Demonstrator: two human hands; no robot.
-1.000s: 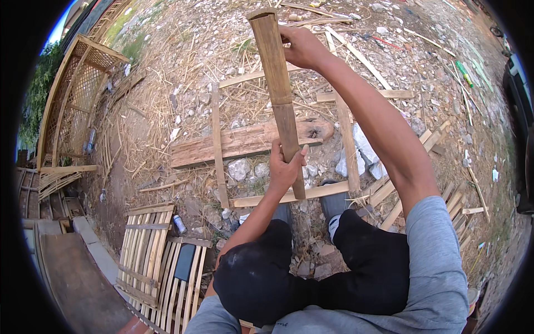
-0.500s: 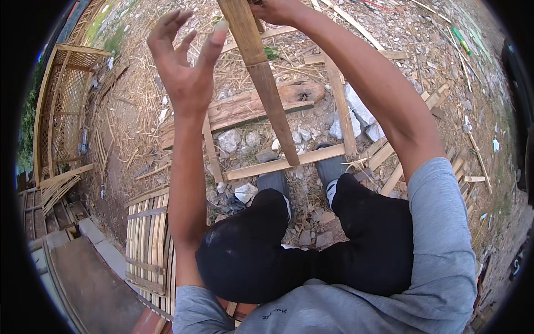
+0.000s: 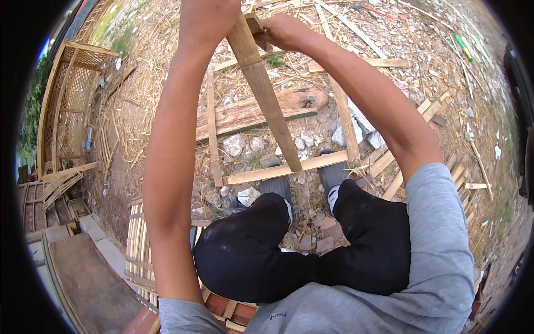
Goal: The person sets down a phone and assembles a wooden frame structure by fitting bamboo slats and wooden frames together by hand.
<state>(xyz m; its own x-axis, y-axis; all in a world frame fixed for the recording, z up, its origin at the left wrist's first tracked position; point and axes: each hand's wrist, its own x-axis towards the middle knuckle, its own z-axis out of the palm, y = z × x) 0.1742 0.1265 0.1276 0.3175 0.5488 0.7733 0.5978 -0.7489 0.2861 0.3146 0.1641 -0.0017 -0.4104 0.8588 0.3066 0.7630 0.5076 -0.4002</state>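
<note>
A long wooden board slopes down from the top edge to the near strip of a slatted wooden frame on the ground. A seam or step crosses the board partway along. My left hand is at the board's upper end, its fingers hidden or beyond the top edge. Beside the board, the fingers of my right hand are closed on a short wooden piece. The left strip and right strip of the frame lie either side of the board.
A weathered timber beam lies across the frame, with white stones near it. Loose strips lie on the right. A lattice panel stands far left; a slatted panel lies beside my left arm. My feet are by the near strip.
My left hand, open in the air beside the board before, has moved up and right to the board's upper end. My right hand stays near the board, now showing slightly lower.
</note>
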